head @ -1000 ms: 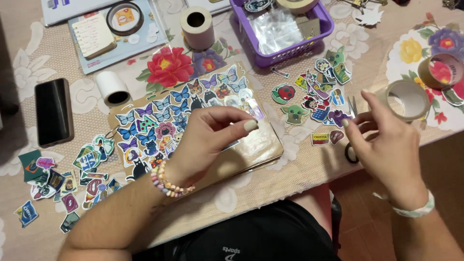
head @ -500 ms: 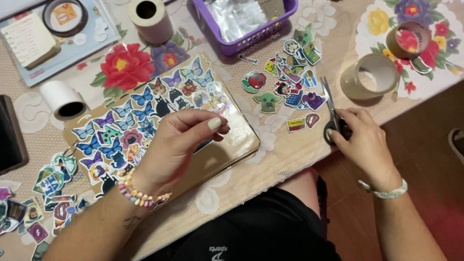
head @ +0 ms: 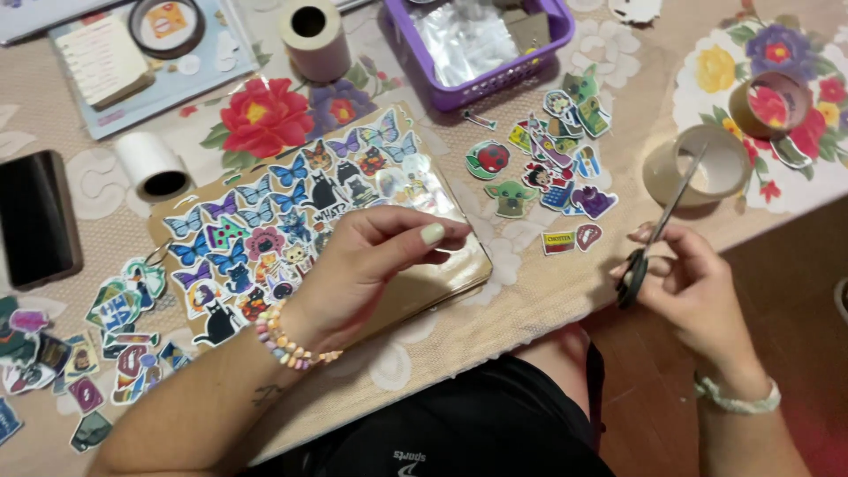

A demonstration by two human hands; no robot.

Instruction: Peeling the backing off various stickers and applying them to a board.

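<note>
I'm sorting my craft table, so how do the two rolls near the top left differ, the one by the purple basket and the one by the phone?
The beige roll stands upright, its hollow core facing up; the white roll lies on its side, its core facing the table edge. The beige roll looks thicker. Both rest on the floral tablecloth, untouched by either hand.

Scissors [head: 654, 231] now in right hand [head: 693, 287]

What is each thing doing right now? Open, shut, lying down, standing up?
scissors: blades shut, held in right hand
left hand: fingers pinched, resting on sticker-covered board
phone: screen dark, lying flat
purple basket: open, holding clear wrappers
white roll: on its side
tape roll: lying flat
</note>
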